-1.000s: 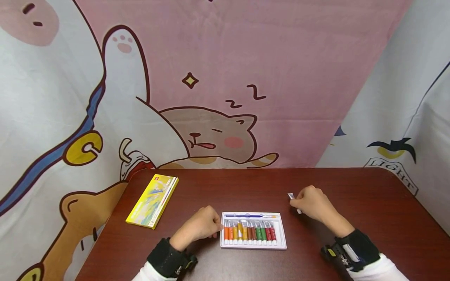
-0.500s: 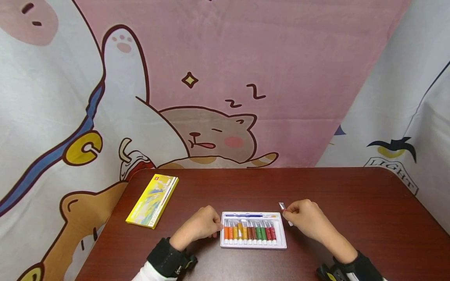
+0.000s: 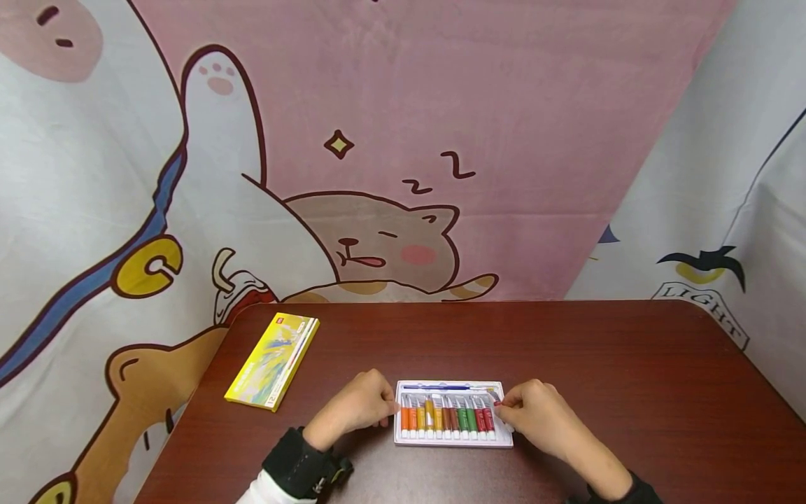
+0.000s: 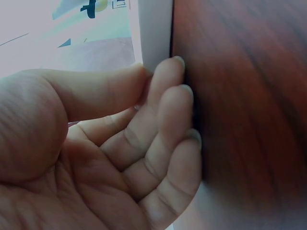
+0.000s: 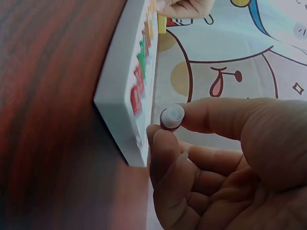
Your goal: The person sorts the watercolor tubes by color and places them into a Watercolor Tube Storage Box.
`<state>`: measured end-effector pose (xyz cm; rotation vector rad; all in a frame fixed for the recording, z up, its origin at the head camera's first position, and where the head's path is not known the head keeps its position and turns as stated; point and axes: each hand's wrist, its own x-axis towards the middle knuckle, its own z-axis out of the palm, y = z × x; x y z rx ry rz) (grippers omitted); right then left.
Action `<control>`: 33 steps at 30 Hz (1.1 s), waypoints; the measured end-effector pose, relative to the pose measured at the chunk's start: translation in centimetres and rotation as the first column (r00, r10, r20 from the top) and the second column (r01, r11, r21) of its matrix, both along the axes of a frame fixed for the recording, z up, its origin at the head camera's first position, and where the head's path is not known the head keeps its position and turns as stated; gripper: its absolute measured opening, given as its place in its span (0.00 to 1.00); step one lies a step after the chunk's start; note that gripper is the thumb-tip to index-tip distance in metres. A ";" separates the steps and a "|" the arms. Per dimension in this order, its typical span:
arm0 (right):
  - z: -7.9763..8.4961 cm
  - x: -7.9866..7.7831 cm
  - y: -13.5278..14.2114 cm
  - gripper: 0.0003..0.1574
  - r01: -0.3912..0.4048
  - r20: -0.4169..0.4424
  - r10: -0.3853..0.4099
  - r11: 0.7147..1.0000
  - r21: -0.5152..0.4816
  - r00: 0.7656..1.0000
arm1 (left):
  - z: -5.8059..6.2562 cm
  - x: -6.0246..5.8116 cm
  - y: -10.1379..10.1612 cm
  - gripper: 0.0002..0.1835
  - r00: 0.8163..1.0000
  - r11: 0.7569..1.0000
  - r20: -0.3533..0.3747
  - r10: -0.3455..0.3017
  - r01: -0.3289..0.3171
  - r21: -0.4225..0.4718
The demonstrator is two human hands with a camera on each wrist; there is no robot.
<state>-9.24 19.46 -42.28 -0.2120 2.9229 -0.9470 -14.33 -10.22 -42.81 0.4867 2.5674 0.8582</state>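
A white tray [image 3: 453,443] lies on the table, holding a row of paint tubes [image 3: 447,418] from orange through yellow, brown and green to red. A blue paintbrush [image 3: 441,387] lies along its far side. My left hand [image 3: 362,400] pinches the tray's left edge between thumb and fingers; the left wrist view shows the tray's white side [image 4: 156,33] there. With thumb and fingertips, my right hand [image 3: 543,418] pinches a small paint tube over the tray's right end, beside the red tubes. Its white cap [image 5: 172,116] faces the right wrist camera, and the fingers hide most of its body.
A yellow paint box [image 3: 273,360] lies at the back left of the brown table [image 3: 598,336]. Behind the table hangs a cloth [image 3: 516,140] with cartoon animals on it.
My right hand has moved left and nearer with the paint tube, from the table at the right to over the tray's right end. The left hand and the tray have stayed put.
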 end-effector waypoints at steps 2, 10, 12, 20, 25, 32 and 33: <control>-0.2 0.2 -0.2 0.18 -0.002 -0.002 0.002 1.000 0.013 1.000 | 0.0 0.0 0.0 0.15 1.000 1.000 0.001 -0.002 0.002 0.000; -0.5 0.6 -1.1 0.22 0.046 -0.031 -0.044 0.997 0.058 0.999 | -0.2 -0.1 -0.1 0.15 1.000 1.000 -0.017 -0.014 0.014 -0.011; -0.5 0.7 -1.2 0.22 0.057 -0.033 -0.055 0.997 0.060 0.998 | -0.2 -0.1 -0.1 0.15 1.000 1.000 -0.018 -0.014 0.014 -0.010; -0.7 0.8 -1.3 0.22 0.075 -0.056 -0.071 0.995 0.069 0.996 | -0.4 -0.1 -0.1 0.15 1.000 1.000 -0.017 -0.014 0.014 -0.012; -0.8 0.7 -0.9 0.22 0.066 -0.049 -0.062 0.995 0.079 0.997 | -0.4 -0.1 -0.1 0.15 1.000 1.000 -0.020 -0.015 0.015 -0.015; -0.6 0.8 -0.6 0.21 0.026 -0.003 -0.026 0.998 0.061 1.000 | -0.4 -0.1 -0.1 0.15 1.000 1.000 -0.008 -0.010 0.009 -0.011; -0.6 0.9 -0.6 0.21 0.022 0.001 -0.022 0.998 0.059 1.000 | -0.4 -0.1 -0.1 0.15 1.000 1.000 -0.008 -0.009 0.009 -0.011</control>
